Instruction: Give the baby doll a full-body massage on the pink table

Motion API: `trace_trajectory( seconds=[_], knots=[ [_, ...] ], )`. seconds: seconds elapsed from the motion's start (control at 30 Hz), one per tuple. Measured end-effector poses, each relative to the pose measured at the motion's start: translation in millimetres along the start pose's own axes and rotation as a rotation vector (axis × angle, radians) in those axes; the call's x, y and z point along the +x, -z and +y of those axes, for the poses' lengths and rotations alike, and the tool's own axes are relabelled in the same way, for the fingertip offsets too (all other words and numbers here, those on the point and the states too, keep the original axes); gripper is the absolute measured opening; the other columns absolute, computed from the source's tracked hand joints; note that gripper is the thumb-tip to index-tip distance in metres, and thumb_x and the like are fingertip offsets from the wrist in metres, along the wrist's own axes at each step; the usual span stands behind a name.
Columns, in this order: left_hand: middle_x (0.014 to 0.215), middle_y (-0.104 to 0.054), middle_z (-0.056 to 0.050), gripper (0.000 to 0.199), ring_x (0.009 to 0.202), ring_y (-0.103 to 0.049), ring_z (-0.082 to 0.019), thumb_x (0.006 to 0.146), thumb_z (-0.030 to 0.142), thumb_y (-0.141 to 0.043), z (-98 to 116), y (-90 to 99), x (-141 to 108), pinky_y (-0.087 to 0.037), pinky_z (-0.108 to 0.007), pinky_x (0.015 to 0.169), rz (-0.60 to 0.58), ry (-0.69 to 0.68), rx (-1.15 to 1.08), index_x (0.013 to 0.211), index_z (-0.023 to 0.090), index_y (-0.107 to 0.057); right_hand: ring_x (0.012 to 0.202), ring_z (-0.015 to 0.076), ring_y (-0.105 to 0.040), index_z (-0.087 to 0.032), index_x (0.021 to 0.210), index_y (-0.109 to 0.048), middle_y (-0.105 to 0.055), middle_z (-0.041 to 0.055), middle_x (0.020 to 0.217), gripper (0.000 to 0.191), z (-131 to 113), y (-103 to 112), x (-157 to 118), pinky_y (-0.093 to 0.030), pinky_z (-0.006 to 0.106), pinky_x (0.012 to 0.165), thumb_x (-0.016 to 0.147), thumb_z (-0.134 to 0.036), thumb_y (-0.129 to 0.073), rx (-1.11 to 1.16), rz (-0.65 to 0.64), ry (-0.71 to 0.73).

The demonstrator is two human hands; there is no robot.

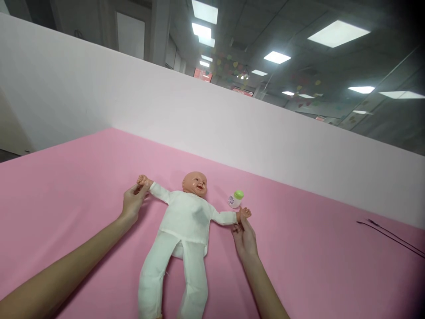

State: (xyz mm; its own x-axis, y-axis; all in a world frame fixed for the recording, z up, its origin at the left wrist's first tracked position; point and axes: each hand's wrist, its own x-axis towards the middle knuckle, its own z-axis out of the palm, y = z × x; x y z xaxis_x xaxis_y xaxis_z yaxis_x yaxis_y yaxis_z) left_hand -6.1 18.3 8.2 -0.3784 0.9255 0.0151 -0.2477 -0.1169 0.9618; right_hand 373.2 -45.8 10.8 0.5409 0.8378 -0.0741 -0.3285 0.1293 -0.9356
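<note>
A baby doll [189,217] in a white cloth suit lies on its back on the pink tabletop [83,177], arms stretched out to both sides. My left hand [133,201] is closed around the doll's hand at the left. On the other side, my right hand [245,237] pinches the doll's other hand at the wrist, thumb on top. Just beyond my right hand stands a small white jar [235,199] with a green lid, close to the doll's forearm. The doll's feet are cut off by the lower edge of the view.
A white partition [212,119] borders the table at the back, and another section runs along the left. Two thin black cables [392,237] lie on the table at the far right. Ceiling lights show above the partition.
</note>
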Motion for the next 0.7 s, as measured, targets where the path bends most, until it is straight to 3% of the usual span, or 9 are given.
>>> trace_trajectory(
  seconds=[0.1, 0.2, 0.3, 0.37, 0.43, 0.53, 0.6, 0.7],
  knots=[
    [0.098, -0.075, -0.007, 0.028, 0.091, -0.068, -0.023, 0.082, 0.044, -0.078, 8, -7.7, -18, -0.055, -0.033, 0.08, -0.137, -0.268, 0.183, 0.095, 0.019, -0.076, 0.077, 0.0165, -0.065, -0.025, 0.11, -0.074, -0.075, 0.0043, 0.101, 0.046, -3, -10, -16, -0.055, 0.029, 0.069, 0.072, -0.047, -0.086, -0.128, -0.164, 0.172],
    [0.102, -0.075, -0.005, 0.015, 0.094, -0.068, -0.021, 0.088, 0.03, -0.073, 8, -14.2, -38, -0.055, -0.031, 0.08, -0.4, -0.588, 0.368, 0.101, 0.024, -0.078, 0.106, 0.0255, -0.068, -0.025, 0.106, -0.075, -0.075, 0.0076, 0.113, 0.034, -6, -21, -38, -0.055, 0.038, 0.092, 0.077, -0.04, -0.084, -0.409, -0.488, 0.371],
    [0.105, -0.075, -0.006, 0.022, 0.095, -0.068, -0.02, 0.094, 0.019, -0.065, -3, -15.5, -49, -0.055, -0.03, 0.078, -0.631, -0.912, 0.506, 0.111, 0.027, -0.077, 0.106, 0.0259, -0.067, -0.027, 0.109, -0.076, -0.075, 0.0078, 0.115, 0.021, -4, -26, -56, -0.052, 0.042, 0.096, 0.088, -0.033, -0.073, -0.743, -0.84, 0.501],
    [0.107, -0.074, -0.007, 0.028, 0.096, -0.067, -0.02, 0.094, 0.016, -0.062, -9, -15.3, -51, -0.054, -0.03, 0.075, -0.662, -1.031, 0.55, 0.116, 0.027, -0.075, 0.104, 0.0246, -0.066, -0.028, 0.114, -0.075, -0.075, 0.0071, 0.116, 0.022, -1, -27, -61, -0.052, 0.041, 0.094, 0.094, -0.03, -0.066, -0.844, -0.92, 0.549],
    [0.107, -0.074, -0.007, 0.028, 0.095, -0.067, -0.02, 0.094, 0.016, -0.062, -10, -15.3, -51, -0.054, -0.03, 0.075, -0.65, -1.009, 0.556, 0.116, 0.027, -0.075, 0.107, 0.0249, -0.066, -0.029, 0.116, -0.075, -0.075, 0.0065, 0.118, 0.025, 3, -26, -61, -0.052, 0.042, 0.096, 0.092, -0.028, -0.067, -0.82, -0.887, 0.535],
    [0.103, -0.075, -0.006, 0.018, 0.093, -0.067, -0.02, 0.092, 0.025, -0.068, -2, -15.4, -46, -0.054, -0.03, 0.075, -0.552, -0.754, 0.487, 0.107, 0.026, -0.078, 0.113, 0.0273, -0.066, -0.026, 0.112, -0.076, -0.076, 0.0071, 0.116, 0.031, 6, -26, -53, -0.052, 0.043, 0.1, 0.081, -0.031, -0.08, -0.617, -0.709, 0.377],
    [0.099, -0.075, -0.005, 0.015, 0.091, -0.067, -0.021, 0.088, 0.034, -0.074, 3, -13.6, -37, -0.054, -0.03, 0.075, -0.378, -0.521, 0.383, 0.099, 0.024, -0.078, 0.106, 0.0255, -0.068, -0.025, 0.109, -0.076, -0.075, 0.0075, 0.118, 0.036, 8, -24, -43, -0.055, 0.04, 0.095, 0.076, -0.036, -0.085, -0.419, -0.514, 0.247],
    [0.091, -0.074, -0.006, 0.029, 0.085, -0.067, -0.022, 0.081, 0.046, -0.078, 3, -5.8, -16, -0.053, -0.031, 0.074, -0.092, -0.22, 0.197, 0.09, 0.019, -0.076, 0.074, 0.0144, -0.063, -0.024, 0.11, -0.076, -0.075, 0.0056, 0.113, 0.041, 8, -16, -23, -0.056, 0.028, 0.068, 0.075, -0.045, -0.084, -0.151, -0.238, 0.068]
  ],
)
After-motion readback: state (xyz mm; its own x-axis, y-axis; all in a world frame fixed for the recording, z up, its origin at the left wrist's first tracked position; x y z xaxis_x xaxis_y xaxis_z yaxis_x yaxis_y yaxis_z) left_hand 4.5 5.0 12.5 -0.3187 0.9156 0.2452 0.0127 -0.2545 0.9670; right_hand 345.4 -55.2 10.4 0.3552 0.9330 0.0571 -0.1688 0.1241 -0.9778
